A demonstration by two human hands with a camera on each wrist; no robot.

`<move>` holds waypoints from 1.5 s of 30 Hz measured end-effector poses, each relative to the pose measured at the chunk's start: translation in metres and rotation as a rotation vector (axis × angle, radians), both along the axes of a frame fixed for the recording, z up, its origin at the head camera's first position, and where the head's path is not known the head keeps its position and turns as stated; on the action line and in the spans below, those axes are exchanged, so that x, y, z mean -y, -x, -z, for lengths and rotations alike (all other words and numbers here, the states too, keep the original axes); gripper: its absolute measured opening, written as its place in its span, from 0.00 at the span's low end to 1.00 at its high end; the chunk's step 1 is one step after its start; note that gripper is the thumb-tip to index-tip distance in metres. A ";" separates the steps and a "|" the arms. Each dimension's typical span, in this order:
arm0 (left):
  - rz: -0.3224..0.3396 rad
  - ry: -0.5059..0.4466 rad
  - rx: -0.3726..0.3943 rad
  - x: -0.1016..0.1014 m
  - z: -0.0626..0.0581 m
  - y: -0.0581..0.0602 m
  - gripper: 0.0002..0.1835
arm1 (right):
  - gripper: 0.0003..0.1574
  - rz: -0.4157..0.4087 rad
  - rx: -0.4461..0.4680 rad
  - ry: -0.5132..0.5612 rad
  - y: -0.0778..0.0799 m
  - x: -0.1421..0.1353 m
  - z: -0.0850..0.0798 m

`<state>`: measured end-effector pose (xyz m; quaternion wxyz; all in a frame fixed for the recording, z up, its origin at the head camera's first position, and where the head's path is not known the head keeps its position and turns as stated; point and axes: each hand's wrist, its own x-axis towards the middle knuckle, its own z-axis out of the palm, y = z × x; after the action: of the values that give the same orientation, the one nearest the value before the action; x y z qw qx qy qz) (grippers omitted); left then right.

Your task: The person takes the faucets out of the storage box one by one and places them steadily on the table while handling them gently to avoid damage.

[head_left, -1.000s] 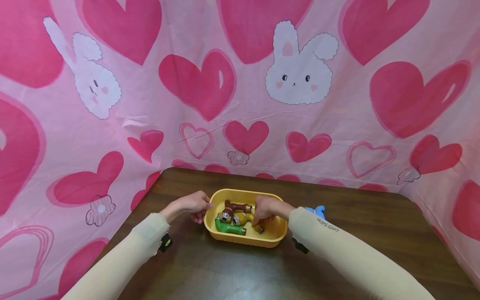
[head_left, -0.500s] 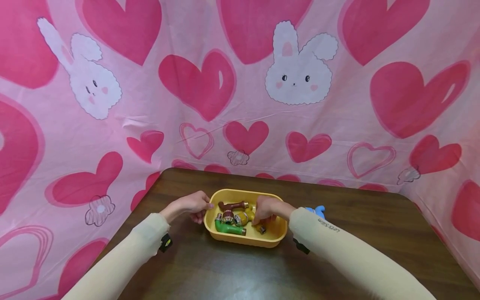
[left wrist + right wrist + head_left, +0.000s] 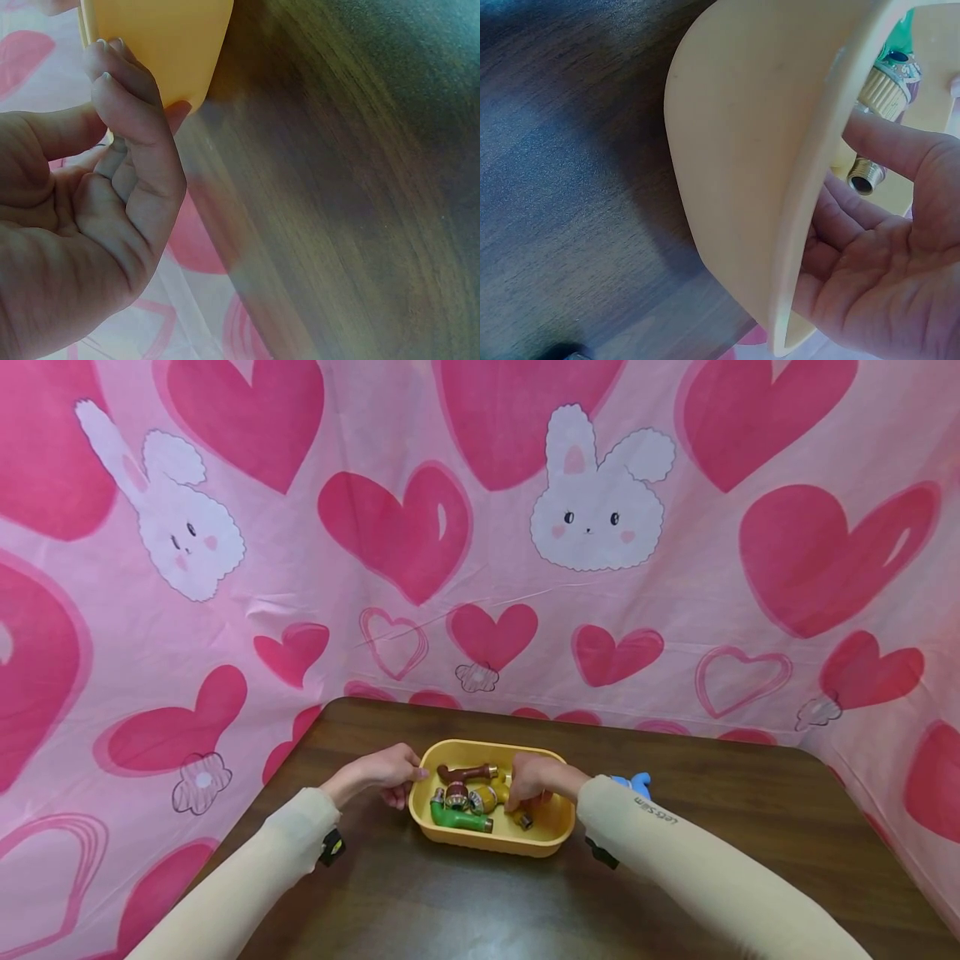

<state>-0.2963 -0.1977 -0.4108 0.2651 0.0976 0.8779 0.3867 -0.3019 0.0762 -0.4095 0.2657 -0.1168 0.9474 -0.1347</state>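
Note:
A yellow plastic basin [image 3: 491, 842] stands on the table. My left hand [image 3: 388, 768] pinches its left rim; the left wrist view shows that hand [image 3: 90, 247] with thumb and curled fingers on the edge. My right hand [image 3: 532, 774] reaches down inside the basin's right part, among pipe fittings. Beside its fingers lies a yellow fitting [image 3: 483, 797], and a threaded metal end [image 3: 525, 821] shows below them. The right wrist view has the fingertips hidden behind the rim, so I cannot tell what they hold. A green bent fitting [image 3: 459, 817], a brown fitting [image 3: 467, 772] and a short brown piece [image 3: 456, 793] lie further left.
A blue fitting [image 3: 640, 782] lies on the brown wooden table [image 3: 420, 902] right of the basin, partly behind my right sleeve [image 3: 675, 835]. A pink cloth [image 3: 495, 568] with hearts and rabbits hangs behind the table and at its sides.
Inside the basin the long brown fitting has shifted left and the short brown piece has turned. The metal end below my right fingers has moved slightly right. Both hands stay nearly in place.

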 end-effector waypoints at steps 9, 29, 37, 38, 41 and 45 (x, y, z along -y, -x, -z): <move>0.009 0.000 0.005 0.000 -0.001 0.000 0.14 | 0.19 0.004 -0.006 -0.005 0.001 0.001 0.003; 0.009 0.010 0.008 -0.001 -0.003 -0.001 0.14 | 0.18 0.019 -0.017 0.020 -0.001 -0.008 0.001; 0.015 0.016 -0.012 -0.003 -0.003 0.000 0.14 | 0.18 0.031 -0.025 0.034 -0.001 -0.009 0.001; 0.013 0.017 -0.013 -0.003 -0.003 0.000 0.14 | 0.18 0.030 -0.027 0.036 -0.001 -0.010 0.001; 0.009 0.018 -0.012 -0.002 -0.003 -0.001 0.14 | 0.18 0.030 -0.033 0.043 -0.002 -0.011 0.001; 0.004 0.020 -0.006 -0.002 -0.004 -0.002 0.15 | 0.19 0.030 -0.039 0.044 -0.002 -0.011 0.000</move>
<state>-0.2946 -0.1956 -0.4072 0.2644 0.0979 0.8823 0.3768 -0.2997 0.0873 -0.4097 0.2426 -0.1109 0.9509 -0.1572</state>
